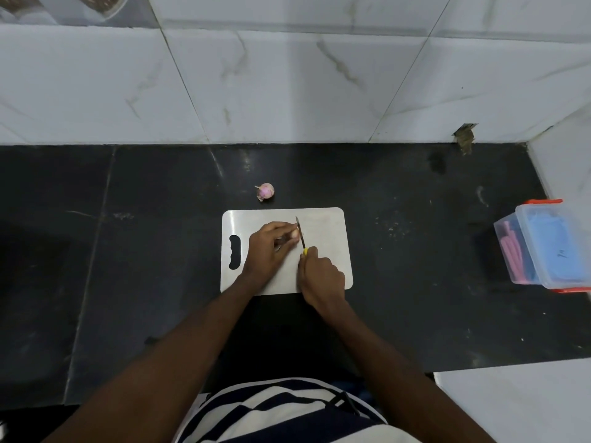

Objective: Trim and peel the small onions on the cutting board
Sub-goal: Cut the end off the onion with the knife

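On the black stone counter (pixel 415 266), the left hand (pixel 267 247) pins an onion (pixel 295 234) at the steel cutting board's (pixel 323 225) centre, the right hand (pixel 321 276) clamps the knife (pixel 300 233) against its 3 o'clock end: slice thin, fingertips tucked back.

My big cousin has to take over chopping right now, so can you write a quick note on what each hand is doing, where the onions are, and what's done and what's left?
Left hand: pinning a small onion down on the white cutting board.
Right hand: gripping a yellow-handled knife, blade set against the onion's right end.
Second onion: on the dark counter behind the board, pink skin on, untouched.
Done: no finished onions or scraps visible.
Left: finish trimming and peel the held onion, then likely do the same with the second.
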